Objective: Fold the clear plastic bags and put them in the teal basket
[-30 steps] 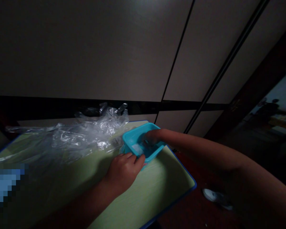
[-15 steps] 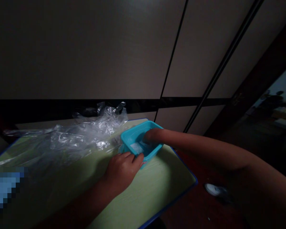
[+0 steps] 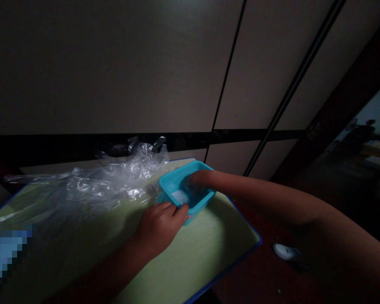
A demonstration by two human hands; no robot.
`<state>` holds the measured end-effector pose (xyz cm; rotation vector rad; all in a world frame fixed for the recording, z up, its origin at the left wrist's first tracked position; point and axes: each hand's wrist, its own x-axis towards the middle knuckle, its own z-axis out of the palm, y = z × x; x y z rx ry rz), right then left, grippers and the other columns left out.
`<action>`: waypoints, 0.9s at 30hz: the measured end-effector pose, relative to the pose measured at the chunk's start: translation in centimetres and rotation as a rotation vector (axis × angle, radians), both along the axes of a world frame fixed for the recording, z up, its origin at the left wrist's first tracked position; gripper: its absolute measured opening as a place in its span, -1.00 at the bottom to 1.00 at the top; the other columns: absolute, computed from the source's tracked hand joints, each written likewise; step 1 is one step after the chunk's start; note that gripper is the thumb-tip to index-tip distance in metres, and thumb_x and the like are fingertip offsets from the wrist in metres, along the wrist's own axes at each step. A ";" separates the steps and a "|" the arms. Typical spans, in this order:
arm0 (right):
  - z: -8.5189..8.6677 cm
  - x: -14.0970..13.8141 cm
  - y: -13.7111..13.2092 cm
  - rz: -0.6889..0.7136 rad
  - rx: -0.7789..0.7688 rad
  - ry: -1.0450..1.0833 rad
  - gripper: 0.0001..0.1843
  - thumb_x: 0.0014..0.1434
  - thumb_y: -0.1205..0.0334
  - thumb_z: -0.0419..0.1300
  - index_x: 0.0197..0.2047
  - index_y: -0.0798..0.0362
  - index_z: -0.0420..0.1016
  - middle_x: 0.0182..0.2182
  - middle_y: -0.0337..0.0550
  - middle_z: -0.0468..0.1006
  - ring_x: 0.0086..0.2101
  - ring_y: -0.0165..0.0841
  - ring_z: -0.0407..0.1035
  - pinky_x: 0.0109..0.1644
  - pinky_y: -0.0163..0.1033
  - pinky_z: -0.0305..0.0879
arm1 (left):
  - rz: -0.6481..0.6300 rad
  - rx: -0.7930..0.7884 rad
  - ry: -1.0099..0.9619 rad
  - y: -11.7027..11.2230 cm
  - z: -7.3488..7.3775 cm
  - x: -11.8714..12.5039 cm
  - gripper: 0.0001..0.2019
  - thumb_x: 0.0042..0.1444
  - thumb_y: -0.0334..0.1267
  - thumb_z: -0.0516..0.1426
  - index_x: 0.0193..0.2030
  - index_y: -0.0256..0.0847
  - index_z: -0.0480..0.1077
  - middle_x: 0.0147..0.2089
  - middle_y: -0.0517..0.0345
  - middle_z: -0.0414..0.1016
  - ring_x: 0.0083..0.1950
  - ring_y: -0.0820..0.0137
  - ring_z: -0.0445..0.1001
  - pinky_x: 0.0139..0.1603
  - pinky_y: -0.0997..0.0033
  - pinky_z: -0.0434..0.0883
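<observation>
A turquoise plastic basket (image 3: 167,180) stands on the pale green table (image 3: 190,257), close to its far edge. My left hand (image 3: 162,223) grips the near rim of the basket, thumb on top and fingers curled at its side. Inside the basket is my right hand (image 3: 200,179), reaching down from the right. Its fingers are dim and blurred, so I cannot tell what they hold. A pale, clear-looking piece of plastic (image 3: 180,196) lies on the basket floor by those fingers.
Crumpled clear plastic sheeting (image 3: 114,181) spreads over the left and back of the table. Behind stand cupboard doors (image 3: 120,67) with dark trim. A shoe (image 3: 285,251) rests on the dark red floor to the right, past the blue table edge (image 3: 244,253).
My right hand has shifted slightly left within the basket. The left hand keeps its grip on the rim, and the view has moved a little.
</observation>
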<state>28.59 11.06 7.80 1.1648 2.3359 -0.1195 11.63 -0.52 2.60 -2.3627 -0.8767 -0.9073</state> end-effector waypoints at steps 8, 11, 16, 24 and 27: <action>1.7 -0.4 -0.3 0.131 -0.140 0.062 -0.70 0.03 0.42 0.21 -0.12 0.10 0.53 -0.21 -0.11 0.55 -0.27 -0.36 0.37 -0.29 -0.36 0.13 | -0.051 -0.021 0.040 0.7 0.4 -1.0 -0.72 0.21 -0.12 -0.01 -0.39 -0.18 0.42 -0.57 0.18 0.38 -0.52 0.38 0.37 -0.52 0.41 0.17; 1.3 -0.7 -0.5 0.148 -0.137 0.058 -0.69 0.03 0.43 0.21 -0.11 0.11 0.54 -0.22 -0.09 0.56 -0.28 -0.34 0.38 -0.27 -0.34 0.14 | -0.055 -0.024 0.037 0.8 0.2 -1.0 -0.73 0.20 -0.12 0.00 -0.38 -0.19 0.42 -0.56 0.18 0.39 -0.52 0.37 0.37 -0.51 0.41 0.18; 1.0 -0.7 -0.4 0.133 -0.091 0.097 -0.65 0.00 0.42 0.24 -0.08 0.11 0.53 -0.18 -0.08 0.56 -0.24 -0.32 0.39 -0.26 -0.34 0.15 | -0.066 -0.023 0.029 0.7 0.2 -1.0 -0.73 0.20 -0.13 0.01 -0.37 -0.20 0.42 -0.56 0.18 0.40 -0.51 0.37 0.38 -0.51 0.41 0.18; 4.0 2.5 -1.1 0.152 -0.008 0.507 -0.64 0.05 0.20 0.24 -0.07 0.12 0.50 -0.16 -0.07 0.54 -0.21 -0.32 0.40 -0.14 -0.30 0.21 | -0.010 -0.040 0.030 0.7 0.3 -0.9 -0.75 0.18 -0.11 0.03 -0.38 -0.18 0.42 -0.58 0.18 0.41 -0.52 0.38 0.38 -0.50 0.43 0.17; 5.1 4.3 -3.1 0.130 -0.105 0.634 -0.60 0.06 0.07 0.22 -0.05 0.08 0.47 -0.15 -0.11 0.54 -0.17 -0.34 0.39 -0.12 -0.30 0.24 | 0.034 -0.063 0.032 0.8 0.1 -0.9 -0.76 0.16 -0.10 0.05 -0.36 -0.18 0.42 -0.57 0.18 0.43 -0.51 0.37 0.40 -0.49 0.43 0.20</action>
